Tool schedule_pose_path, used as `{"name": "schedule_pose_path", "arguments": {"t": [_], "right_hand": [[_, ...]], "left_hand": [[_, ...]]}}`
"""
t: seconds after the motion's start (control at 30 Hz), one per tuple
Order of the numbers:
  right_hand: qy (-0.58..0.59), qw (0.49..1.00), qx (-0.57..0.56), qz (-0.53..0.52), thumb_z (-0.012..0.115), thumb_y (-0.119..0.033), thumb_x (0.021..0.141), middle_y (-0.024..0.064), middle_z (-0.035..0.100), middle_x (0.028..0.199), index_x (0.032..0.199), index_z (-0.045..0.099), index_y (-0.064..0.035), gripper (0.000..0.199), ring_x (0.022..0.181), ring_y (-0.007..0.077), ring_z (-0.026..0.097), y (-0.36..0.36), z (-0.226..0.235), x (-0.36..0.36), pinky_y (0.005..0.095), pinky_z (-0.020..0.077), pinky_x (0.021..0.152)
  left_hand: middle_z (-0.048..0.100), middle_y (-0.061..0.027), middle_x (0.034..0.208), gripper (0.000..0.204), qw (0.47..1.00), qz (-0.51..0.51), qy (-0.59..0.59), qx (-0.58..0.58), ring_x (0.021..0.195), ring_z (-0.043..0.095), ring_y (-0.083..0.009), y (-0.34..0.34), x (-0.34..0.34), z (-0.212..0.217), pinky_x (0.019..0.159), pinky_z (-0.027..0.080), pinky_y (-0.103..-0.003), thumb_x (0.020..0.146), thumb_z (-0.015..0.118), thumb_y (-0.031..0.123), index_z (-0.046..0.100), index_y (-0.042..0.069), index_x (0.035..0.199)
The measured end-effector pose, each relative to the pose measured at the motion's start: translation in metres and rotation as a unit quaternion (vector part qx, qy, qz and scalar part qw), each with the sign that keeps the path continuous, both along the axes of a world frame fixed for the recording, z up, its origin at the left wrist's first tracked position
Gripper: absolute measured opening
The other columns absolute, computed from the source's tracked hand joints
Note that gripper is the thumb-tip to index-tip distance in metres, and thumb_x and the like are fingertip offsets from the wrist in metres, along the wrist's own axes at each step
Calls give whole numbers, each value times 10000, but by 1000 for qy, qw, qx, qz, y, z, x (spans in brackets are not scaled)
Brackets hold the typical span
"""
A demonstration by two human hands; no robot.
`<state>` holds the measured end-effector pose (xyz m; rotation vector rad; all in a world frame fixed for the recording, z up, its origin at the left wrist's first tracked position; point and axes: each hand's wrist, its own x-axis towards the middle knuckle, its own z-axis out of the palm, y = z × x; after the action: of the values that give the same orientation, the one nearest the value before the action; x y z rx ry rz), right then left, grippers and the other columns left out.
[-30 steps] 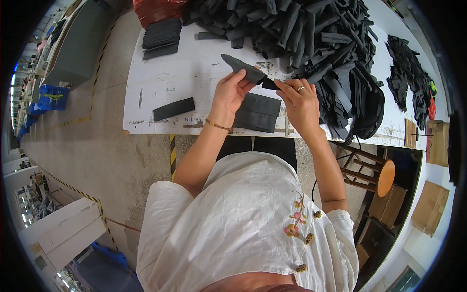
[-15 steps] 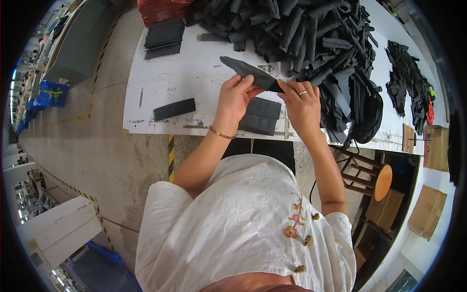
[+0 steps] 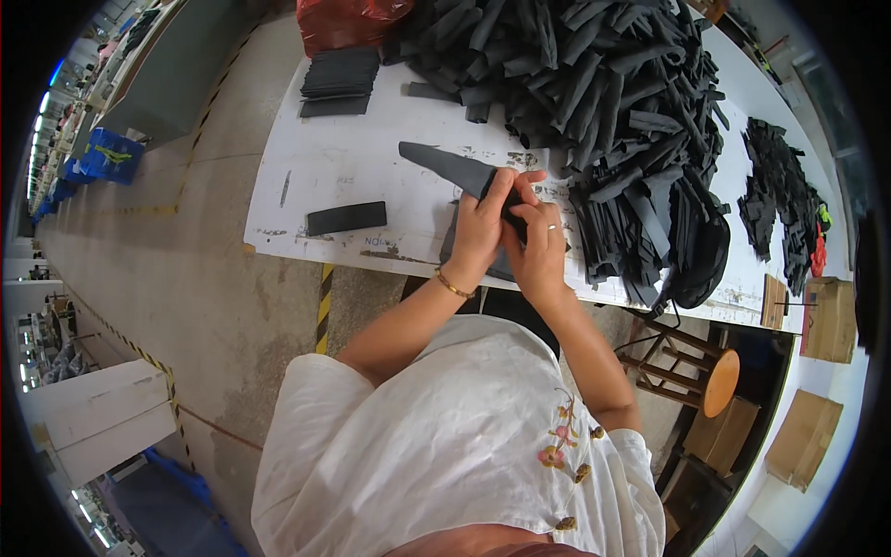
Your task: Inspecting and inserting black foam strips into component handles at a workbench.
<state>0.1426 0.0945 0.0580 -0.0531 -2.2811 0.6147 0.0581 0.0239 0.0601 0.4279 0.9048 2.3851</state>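
Observation:
A dark grey fabric piece (image 3: 447, 165) is held above the white table, its narrow end pointing to the far left. My left hand (image 3: 484, 218) is closed around its near part, with the thumb and fingers over it. My right hand (image 3: 538, 237) is closed at the same end, close against the left, and its fingertips grip the cloth. Just under my hands lies another dark fabric piece (image 3: 449, 243), mostly covered by them. To the left a single folded black strip (image 3: 346, 218) rests flat on the table (image 3: 306, 176).
A large heap of dark fabric pieces (image 3: 594, 84) fills the far right. A neat stack (image 3: 340, 82) stands near a red plastic bag (image 3: 348, 23). Beside the heap is a black backpack (image 3: 698, 246). A wooden stool (image 3: 719, 382) and cardboard boxes (image 3: 806, 439) are at right.
My right hand has come in toward my left, and both now meet at the near end of the fabric piece. The view has shifted slightly.

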Motion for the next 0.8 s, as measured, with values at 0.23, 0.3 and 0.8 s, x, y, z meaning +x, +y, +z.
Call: {"name": "schedule_pose_path", "arguments": {"t": [0.23,0.3,0.8], "right_hand": [[-91,995,-32,7,739,35,692,173,578,1030,1048,537,-37,415,880,380,595,12,8,20,419,495,724],[-77,996,-20,31,737,26,703,167,578,1033,1041,539,-38,397,877,377,599,11,16,13,418,498,728],[-77,993,-36,87,696,38,784,148,601,932,920,585,1,180,751,330,621,22,25,3,379,509,623]], "left_hand": [[682,-234,1008,224,999,15,-22,-22,1080,634,-311,-12,-16,12,991,461,-445,1009,505,220,551,2,994],[681,-234,1020,214,1000,-3,-15,-1,1071,639,-308,-7,-2,7,977,474,-435,1012,497,213,550,6,999],[664,-219,1105,243,995,-50,-76,48,1059,638,-298,-8,2,10,992,459,-413,992,541,269,586,57,1102]]}}
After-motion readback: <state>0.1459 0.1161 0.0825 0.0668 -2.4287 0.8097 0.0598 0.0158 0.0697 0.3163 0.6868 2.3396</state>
